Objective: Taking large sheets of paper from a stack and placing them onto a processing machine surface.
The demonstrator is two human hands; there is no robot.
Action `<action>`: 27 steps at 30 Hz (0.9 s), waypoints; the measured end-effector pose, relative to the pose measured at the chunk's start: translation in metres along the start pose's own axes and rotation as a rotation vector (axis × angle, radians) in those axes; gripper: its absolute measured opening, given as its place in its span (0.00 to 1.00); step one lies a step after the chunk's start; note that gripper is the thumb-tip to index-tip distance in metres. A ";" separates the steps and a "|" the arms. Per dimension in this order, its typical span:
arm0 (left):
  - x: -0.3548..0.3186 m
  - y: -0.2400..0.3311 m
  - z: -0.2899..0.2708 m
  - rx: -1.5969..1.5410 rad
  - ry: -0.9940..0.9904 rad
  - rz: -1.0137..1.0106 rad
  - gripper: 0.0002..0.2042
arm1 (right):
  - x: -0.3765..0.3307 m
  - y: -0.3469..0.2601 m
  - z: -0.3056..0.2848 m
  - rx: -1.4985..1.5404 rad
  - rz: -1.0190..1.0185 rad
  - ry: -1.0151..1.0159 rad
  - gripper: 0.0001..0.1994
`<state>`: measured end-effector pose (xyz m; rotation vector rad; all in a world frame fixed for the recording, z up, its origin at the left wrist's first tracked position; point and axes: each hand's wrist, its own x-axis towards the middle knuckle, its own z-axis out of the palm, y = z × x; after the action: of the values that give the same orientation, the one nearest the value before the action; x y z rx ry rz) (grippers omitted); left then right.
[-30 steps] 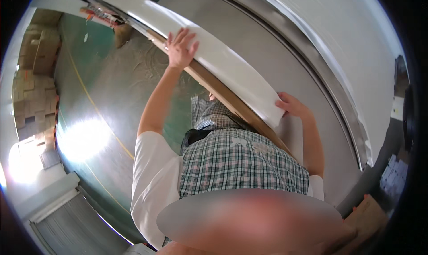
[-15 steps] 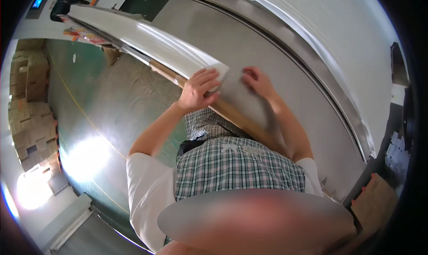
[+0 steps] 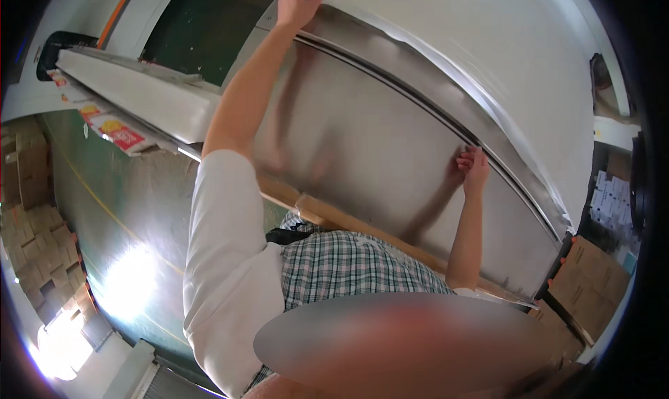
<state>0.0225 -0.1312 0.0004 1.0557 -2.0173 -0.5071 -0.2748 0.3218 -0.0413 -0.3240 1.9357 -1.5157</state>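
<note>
A broad white sheet (image 3: 474, 43) lies over the far side of a grey metal table (image 3: 376, 120), its near edge loose and wavy. Stretched far forward, my left hand (image 3: 298, 7) is closed in a pinch at the sheet's far left corner. My right hand (image 3: 474, 167) hovers over the table on the right, beside a dark narrow groove (image 3: 446, 124). Its fingers are curled together; whether they hold anything is hidden. A metal strip (image 3: 411, 57) runs between the groove and the sheet's edge.
A stack of white sheets (image 3: 139, 96) stands at the left, with red and yellow printed packaging (image 3: 115, 131) below it. A brown wooden edge (image 3: 327, 211) runs along the table's front, close to my body. Cardboard boxes (image 3: 589, 280) stand at the right, more boxes (image 3: 35, 246) far left.
My left hand has left the end of the white stack and reached forward to the sheet's far corner. My right hand has moved right and closer to the groove. My view has shifted to the right.
</note>
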 end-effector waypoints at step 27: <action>0.060 -0.052 0.050 -0.449 -0.288 -0.276 0.16 | -0.002 -0.014 0.011 -0.047 0.118 0.090 0.17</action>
<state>-0.0121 -0.2110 -0.0360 1.0209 -1.8708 -1.2549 -0.2690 0.3097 -0.0287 -0.1614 2.0264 -1.4321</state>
